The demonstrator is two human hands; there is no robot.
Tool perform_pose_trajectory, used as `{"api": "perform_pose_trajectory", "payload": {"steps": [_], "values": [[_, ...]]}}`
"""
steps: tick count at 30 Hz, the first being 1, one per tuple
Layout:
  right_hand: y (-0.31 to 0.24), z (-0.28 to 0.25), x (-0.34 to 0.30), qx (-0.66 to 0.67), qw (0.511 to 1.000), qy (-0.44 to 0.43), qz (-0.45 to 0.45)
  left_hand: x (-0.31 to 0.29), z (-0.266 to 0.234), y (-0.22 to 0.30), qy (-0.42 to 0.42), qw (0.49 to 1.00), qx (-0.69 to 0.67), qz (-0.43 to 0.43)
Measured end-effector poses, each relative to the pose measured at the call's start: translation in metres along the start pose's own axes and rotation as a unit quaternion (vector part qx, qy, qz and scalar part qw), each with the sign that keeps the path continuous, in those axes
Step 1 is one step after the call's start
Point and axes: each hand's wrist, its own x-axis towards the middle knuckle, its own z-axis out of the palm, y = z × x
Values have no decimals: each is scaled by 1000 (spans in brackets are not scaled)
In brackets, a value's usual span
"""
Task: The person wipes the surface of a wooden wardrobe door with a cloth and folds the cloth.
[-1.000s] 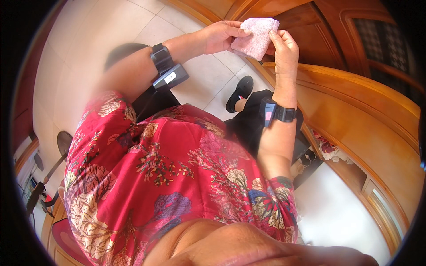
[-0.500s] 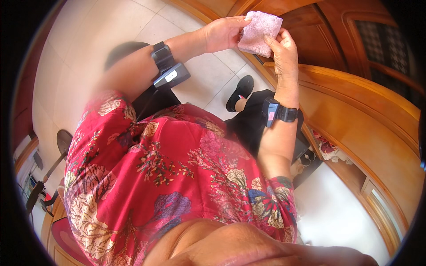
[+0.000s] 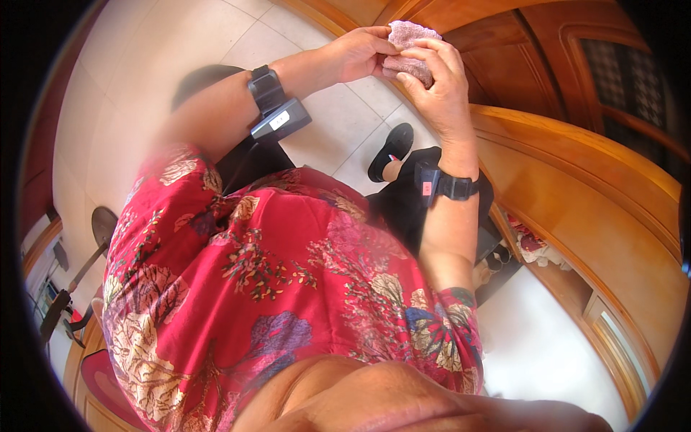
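A small pink towel (image 3: 412, 34), folded into a pad, is held up between my hands at the top of the view. My left hand (image 3: 362, 55) pinches its left edge between thumb and fingers. Across its front lie the bent fingers of my right hand (image 3: 443, 90), with the thumb below, gripping the lower right part. Those fingers cover much of the cloth. Black bands with small boxes are strapped on both forearms.
Wooden cabinetry (image 3: 568, 162) with a curved ledge runs along the right side, close to my right arm. Pale floor tiles (image 3: 288, 36) lie beneath my arms. A black shoe (image 3: 391, 151) is on the floor, and a white surface (image 3: 547, 338) is at the lower right.
My right hand has turned over and its fingers now lie across the towel's front. The towel looks smaller and more folded. My left hand stays at its left edge.
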Motion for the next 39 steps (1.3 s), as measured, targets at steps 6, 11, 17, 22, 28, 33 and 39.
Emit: {"api": "perform_pose_trajectory", "payload": {"steps": [6,11,17,22,28,33,39], "values": [[0,-3,-2,12,999,-14,-29,0,2,-1,9,1000,-16,-1],[4,0,-3,-14,998,-54,-18,0,0,-1,19,1000,5,8],[10,0,-7,3,998,-61,-32,1,-1,-1,34,999,34,10],[13,6,-13,76,980,-38,181,-17,-9,7,-52,998,-26,39],[54,10,-25,251,859,-5,446,9,-2,-8,34,996,-3,82],[47,16,-20,469,777,12,420,-8,2,10,-51,997,-21,61],[21,6,-5,464,779,49,419,-21,7,20,-124,990,-7,63]]}}
